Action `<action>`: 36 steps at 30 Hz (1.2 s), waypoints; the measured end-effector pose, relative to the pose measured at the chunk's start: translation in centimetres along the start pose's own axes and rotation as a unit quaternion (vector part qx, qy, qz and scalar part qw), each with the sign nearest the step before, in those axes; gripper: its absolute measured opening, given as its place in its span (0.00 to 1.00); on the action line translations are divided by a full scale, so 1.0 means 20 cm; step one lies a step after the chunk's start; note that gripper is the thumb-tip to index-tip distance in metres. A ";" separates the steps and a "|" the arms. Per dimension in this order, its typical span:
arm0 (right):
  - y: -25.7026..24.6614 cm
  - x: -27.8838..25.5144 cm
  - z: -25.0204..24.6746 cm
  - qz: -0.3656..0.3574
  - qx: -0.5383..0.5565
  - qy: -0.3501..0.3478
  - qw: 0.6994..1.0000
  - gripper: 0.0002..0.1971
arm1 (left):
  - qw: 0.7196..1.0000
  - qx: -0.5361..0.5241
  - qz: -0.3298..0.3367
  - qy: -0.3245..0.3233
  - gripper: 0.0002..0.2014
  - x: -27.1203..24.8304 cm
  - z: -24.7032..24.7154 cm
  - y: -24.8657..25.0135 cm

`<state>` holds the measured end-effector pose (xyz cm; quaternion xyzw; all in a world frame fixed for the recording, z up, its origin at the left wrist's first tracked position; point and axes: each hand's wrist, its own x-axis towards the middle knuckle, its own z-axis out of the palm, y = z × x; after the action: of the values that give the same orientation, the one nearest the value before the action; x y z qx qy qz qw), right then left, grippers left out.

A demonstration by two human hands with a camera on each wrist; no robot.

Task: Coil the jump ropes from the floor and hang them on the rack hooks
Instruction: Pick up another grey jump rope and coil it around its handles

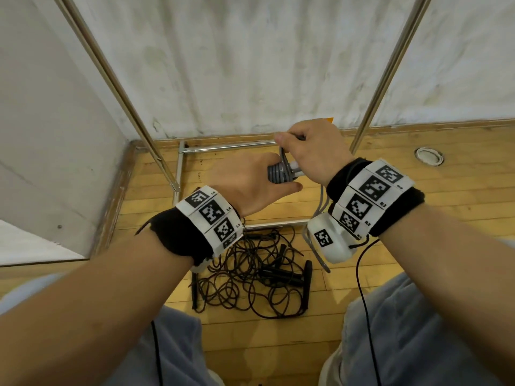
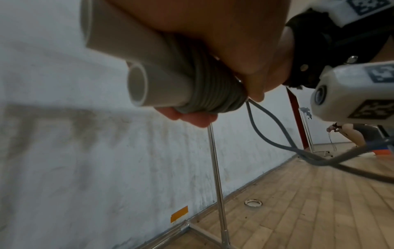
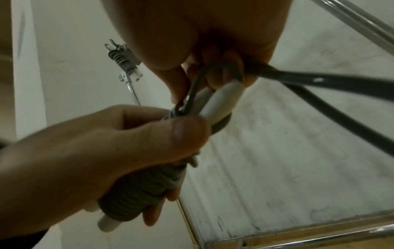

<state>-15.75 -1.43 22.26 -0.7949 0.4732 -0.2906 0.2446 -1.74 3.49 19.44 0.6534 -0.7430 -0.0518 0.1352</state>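
Observation:
My left hand (image 1: 250,179) grips two white jump-rope handles (image 2: 149,70) held side by side, with grey cord (image 1: 278,174) wound tightly round them in several turns (image 2: 213,91). My right hand (image 1: 312,151) is just above and pinches a loop of the same grey cord (image 3: 196,94) at the handles' end (image 3: 221,99). The loose tail of the grey cord (image 1: 317,213) hangs down under my right wrist. A tangle of black jump ropes (image 1: 250,277) with black handles (image 1: 306,285) lies on the wooden floor below my hands.
The metal rack's uprights (image 1: 117,87) (image 1: 390,73) rise on both sides, its base frame (image 1: 223,147) rests on the floor by the white wall. Another wound rope (image 3: 124,59) hangs on the rack in the right wrist view. A round floor fitting (image 1: 429,156) sits at right.

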 end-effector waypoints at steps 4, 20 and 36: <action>0.00 0.01 0.00 0.003 -0.019 -0.005 1.000 0.22 | 1.000 -0.007 -0.002 0.002 0.18 -0.01 0.01 0.01; 0.00 0.01 0.05 0.114 0.377 -0.062 0.917 0.15 | 0.936 -0.327 -0.049 0.117 0.15 0.01 -0.14 -0.01; -0.09 -0.04 0.11 0.136 0.370 -0.117 0.911 0.10 | 0.941 -0.316 -0.053 0.104 0.18 0.03 -0.22 -0.01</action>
<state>-13.35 0.24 21.71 -0.6034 0.4033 -0.3141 0.6121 -0.37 3.36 23.66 0.6171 -0.6346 -0.2232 0.4082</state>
